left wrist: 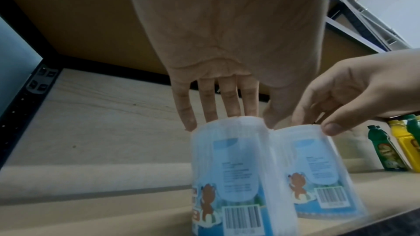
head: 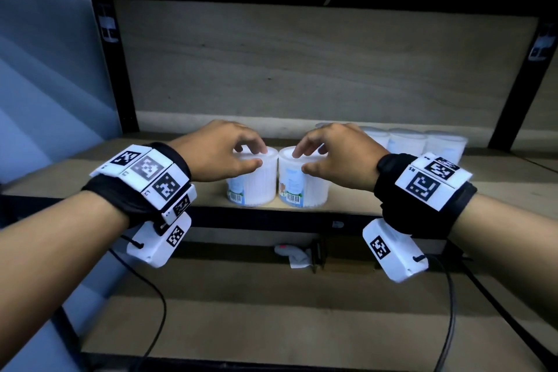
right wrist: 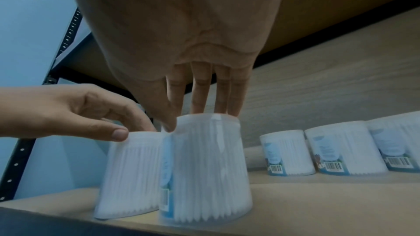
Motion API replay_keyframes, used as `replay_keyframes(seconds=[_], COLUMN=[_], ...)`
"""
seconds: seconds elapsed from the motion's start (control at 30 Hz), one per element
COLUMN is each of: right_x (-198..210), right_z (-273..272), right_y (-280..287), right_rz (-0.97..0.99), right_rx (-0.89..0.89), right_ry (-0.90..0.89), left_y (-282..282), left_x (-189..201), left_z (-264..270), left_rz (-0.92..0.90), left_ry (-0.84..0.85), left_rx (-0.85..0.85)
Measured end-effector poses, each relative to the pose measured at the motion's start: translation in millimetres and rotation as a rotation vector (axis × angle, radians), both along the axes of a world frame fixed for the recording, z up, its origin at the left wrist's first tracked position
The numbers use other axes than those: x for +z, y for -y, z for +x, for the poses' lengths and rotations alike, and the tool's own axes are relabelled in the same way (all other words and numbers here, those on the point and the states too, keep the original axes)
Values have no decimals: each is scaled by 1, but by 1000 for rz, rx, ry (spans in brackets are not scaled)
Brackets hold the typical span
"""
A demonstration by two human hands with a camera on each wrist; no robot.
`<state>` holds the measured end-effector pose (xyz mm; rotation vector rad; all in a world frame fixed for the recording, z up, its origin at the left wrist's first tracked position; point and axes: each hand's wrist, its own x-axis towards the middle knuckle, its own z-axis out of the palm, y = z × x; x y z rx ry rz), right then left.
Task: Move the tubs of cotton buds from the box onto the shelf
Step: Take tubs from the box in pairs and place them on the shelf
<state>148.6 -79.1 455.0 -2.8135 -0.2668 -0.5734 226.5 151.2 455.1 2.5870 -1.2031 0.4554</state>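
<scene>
Two clear tubs of cotton buds with blue bear labels stand side by side at the front edge of the wooden shelf (head: 392, 190). My left hand (head: 250, 155) grips the left tub (head: 252, 181) from above, fingers over the lid and thumb on the near rim. In the same way my right hand (head: 302, 160) grips the right tub (head: 302, 184). In the left wrist view the left tub (left wrist: 227, 177) and right tub (left wrist: 318, 168) touch. Several more tubs (right wrist: 343, 150) line the back right of the shelf. The box is out of view.
Black uprights (head: 117, 75) frame the shelf, and a board closes it above. Green and yellow bottles (left wrist: 395, 148) stand further right. A white cloth (head: 297, 254) lies on the lower shelf. A pale panel (head: 45, 69) is at the left. Cables hang from both wrists.
</scene>
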Motion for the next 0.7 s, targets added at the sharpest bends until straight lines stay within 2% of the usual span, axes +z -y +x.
replay_keyframes(seconds=[0.33,0.7], right_x=[0,11], right_z=[9,51], right_y=[-1,2], right_rz=[-8,-37], right_rx=[1,-22], right_ry=[4,-47], left_y=[2,19], left_x=[3,16], left_z=[4,48], left_rz=[47,100], left_ry=[-29,-86], left_rx=[25,71])
